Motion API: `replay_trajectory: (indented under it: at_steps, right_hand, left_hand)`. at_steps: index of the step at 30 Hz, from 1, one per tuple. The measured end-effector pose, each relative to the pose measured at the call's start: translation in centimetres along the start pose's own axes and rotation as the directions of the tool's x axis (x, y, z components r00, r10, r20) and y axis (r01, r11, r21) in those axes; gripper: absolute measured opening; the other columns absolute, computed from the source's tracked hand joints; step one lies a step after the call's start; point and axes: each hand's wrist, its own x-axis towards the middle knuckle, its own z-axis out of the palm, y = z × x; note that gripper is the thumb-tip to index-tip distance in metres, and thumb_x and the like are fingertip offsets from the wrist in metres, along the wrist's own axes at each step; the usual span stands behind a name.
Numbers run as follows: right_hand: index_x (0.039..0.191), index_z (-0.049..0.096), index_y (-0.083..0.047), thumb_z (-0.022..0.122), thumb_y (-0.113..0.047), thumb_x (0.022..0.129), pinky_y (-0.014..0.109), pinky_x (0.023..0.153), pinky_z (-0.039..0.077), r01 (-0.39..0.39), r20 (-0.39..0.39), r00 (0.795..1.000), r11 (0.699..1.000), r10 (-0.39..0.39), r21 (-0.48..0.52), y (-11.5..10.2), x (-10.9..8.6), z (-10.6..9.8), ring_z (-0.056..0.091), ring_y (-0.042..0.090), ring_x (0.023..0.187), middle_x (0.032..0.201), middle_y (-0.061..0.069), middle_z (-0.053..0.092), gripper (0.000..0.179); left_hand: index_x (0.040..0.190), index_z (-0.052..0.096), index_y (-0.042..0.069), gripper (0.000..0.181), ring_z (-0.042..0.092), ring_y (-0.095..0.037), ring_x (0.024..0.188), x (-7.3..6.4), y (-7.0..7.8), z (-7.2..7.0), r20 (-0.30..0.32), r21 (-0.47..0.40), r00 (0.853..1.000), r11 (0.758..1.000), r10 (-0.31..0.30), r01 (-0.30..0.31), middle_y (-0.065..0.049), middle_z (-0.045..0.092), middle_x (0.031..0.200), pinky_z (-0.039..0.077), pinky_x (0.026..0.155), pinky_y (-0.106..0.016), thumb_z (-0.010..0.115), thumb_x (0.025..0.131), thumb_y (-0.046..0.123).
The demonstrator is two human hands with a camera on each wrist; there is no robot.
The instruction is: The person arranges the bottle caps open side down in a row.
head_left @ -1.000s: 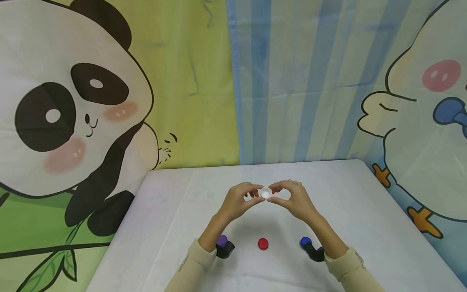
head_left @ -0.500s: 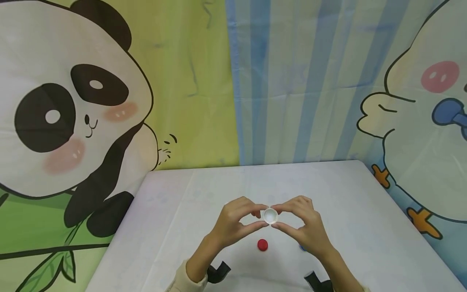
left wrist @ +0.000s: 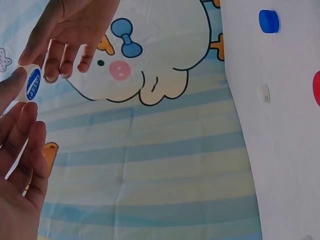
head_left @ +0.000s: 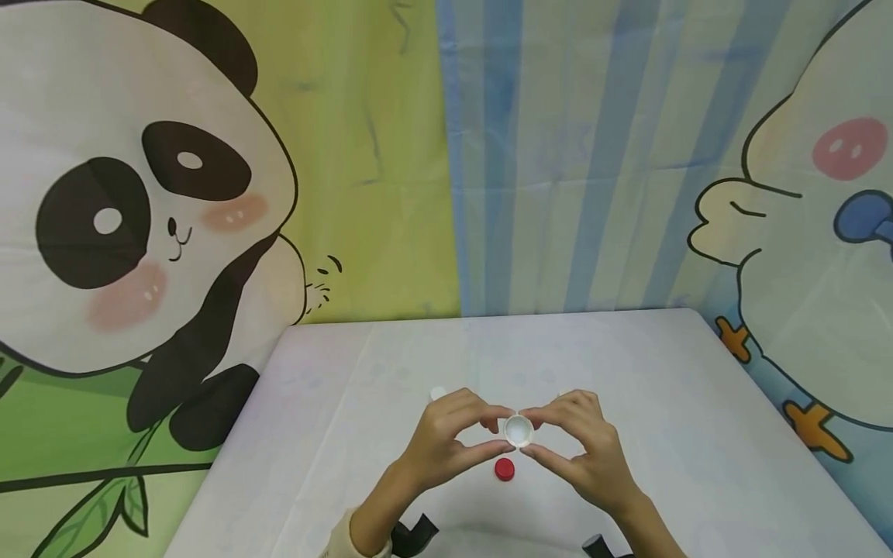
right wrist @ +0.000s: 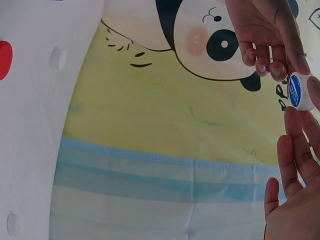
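A white bottle cap (head_left: 518,431) with its hollow side toward the head view is held up over the table between both hands. My left hand (head_left: 446,438) pinches its left edge with thumb and index finger. The right hand (head_left: 582,453) pinches the opposite edge the same way. In the left wrist view the cap's outer face shows a blue printed label (left wrist: 33,84); the right wrist view shows this blue label (right wrist: 295,91) too. A red bottle cap (head_left: 505,469) lies on the table just below the held cap in the head view.
A white table (head_left: 335,434) spans the front. A blue cap (left wrist: 269,21) and a white cap (left wrist: 264,93) lie on it. Another white cap (head_left: 437,393) shows behind the left hand. Cartoon-printed curtains (head_left: 530,155) stand behind the table. Black wrist mounts (head_left: 415,535) sit near the front.
Both hands have come down and nearer with the white cap between them, mostly in the first half second. A white cap on the table now shows behind the left hand.
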Motion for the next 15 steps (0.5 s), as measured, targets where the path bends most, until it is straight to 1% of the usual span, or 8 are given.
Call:
replay_trajectory:
  at_steps: [6,8,10,11,12,13,14,15]
  right_hand:
    - [0.091,0.066,-0.001,0.072,-0.021,0.076,0.03,0.085,0.029,-0.018,0.003,1.0,1.0,0.018,-0.008,-0.17,0.12,-0.06,0.048,0.015,0.077,0.081,0.004,0.065,0.025]
    - [0.091,0.066,-0.001,0.071,-0.022,0.077,0.03,0.085,0.029,-0.027,0.005,1.0,0.999,0.027,-0.02,-0.15,0.14,-0.1,0.047,0.014,0.077,0.081,0.004,0.065,0.025]
    - [0.09,0.066,-0.001,0.071,-0.022,0.077,0.03,0.085,0.029,-0.022,0.001,1.0,1.0,0.022,-0.022,-0.1,0.18,-0.11,0.048,0.014,0.077,0.081,0.005,0.065,0.025]
    - [0.09,0.066,-0.001,0.071,-0.023,0.077,0.03,0.085,0.029,-0.018,-0.001,1.0,1.0,0.018,-0.024,-0.08,0.2,-0.12,0.048,0.014,0.077,0.081,0.005,0.065,0.026]
    - [0.09,0.066,-0.001,0.071,-0.022,0.077,0.03,0.084,0.03,-0.013,-0.003,1.0,1.0,0.013,-0.023,-0.04,0.21,-0.11,0.048,0.015,0.077,0.08,0.005,0.065,0.026]
    - [0.09,0.066,-0.001,0.072,-0.022,0.076,0.03,0.084,0.03,-0.003,-0.008,1.0,1.0,0.003,-0.019,0.03,0.23,-0.09,0.048,0.015,0.076,0.08,0.005,0.065,0.026]
    - [0.09,0.066,-0.001,0.072,-0.021,0.076,0.03,0.084,0.03,0.003,-0.012,1.0,1.0,-0.003,-0.014,0.07,0.23,-0.08,0.048,0.015,0.076,0.079,0.004,0.065,0.025]
    - [0.09,0.066,-0.001,0.073,-0.02,0.075,0.03,0.084,0.03,0.007,-0.014,1.0,1.0,-0.007,-0.012,0.1,0.22,-0.08,0.048,0.015,0.076,0.079,0.005,0.065,0.025]
  left_hand:
    - [0.101,0.065,0.011,0.032,0.053,-0.003,0.073,-0.2,0.03,0.2,0.003,-0.027,0.999,0.999,-0.043,0.043,0.006,0.061,0.075,0.042,0.068,-0.011,0.075,0.072,0.021]
    - [0.103,0.064,0.011,0.034,0.053,-0.004,0.074,-0.23,0.09,0.26,0.008,-0.06,0.997,0.995,-0.073,0.074,0.005,0.061,0.077,0.043,0.068,-0.012,0.075,0.072,0.02]
    - [0.107,0.063,0.011,0.037,0.054,-0.004,0.074,-0.3,0.22,0.29,0.02,-0.097,0.991,0.986,-0.133,0.135,0.005,0.06,0.079,0.044,0.066,-0.013,0.075,0.072,0.021]
    - [0.108,0.063,0.011,0.039,0.054,-0.004,0.074,-0.34,0.32,0.29,0.03,-0.12,0.984,0.977,-0.176,0.179,0.005,0.06,0.08,0.045,0.066,-0.015,0.075,0.073,0.021]
    - [0.11,0.062,0.012,0.04,0.054,-0.004,0.074,-0.4,0.42,0.28,0.044,-0.144,0.972,0.962,-0.23,0.234,0.006,0.06,0.08,0.046,0.065,-0.017,0.074,0.073,0.022]
    - [0.111,0.062,0.013,0.04,0.055,-0.005,0.074,-0.43,0.54,0.27,0.062,-0.168,0.956,0.941,-0.286,0.292,0.006,0.059,0.08,0.046,0.064,-0.018,0.073,0.074,0.023]
    - [0.111,0.062,0.014,0.04,0.055,-0.005,0.074,-0.48,0.66,0.25,0.086,-0.196,0.932,0.911,-0.352,0.362,0.007,0.059,0.08,0.047,0.063,-0.02,0.072,0.075,0.025]
    - [0.111,0.062,0.015,0.039,0.055,-0.005,0.073,-0.49,0.79,0.23,0.115,-0.227,0.902,0.873,-0.417,0.432,0.007,0.059,0.079,0.048,0.063,-0.021,0.072,0.076,0.026]
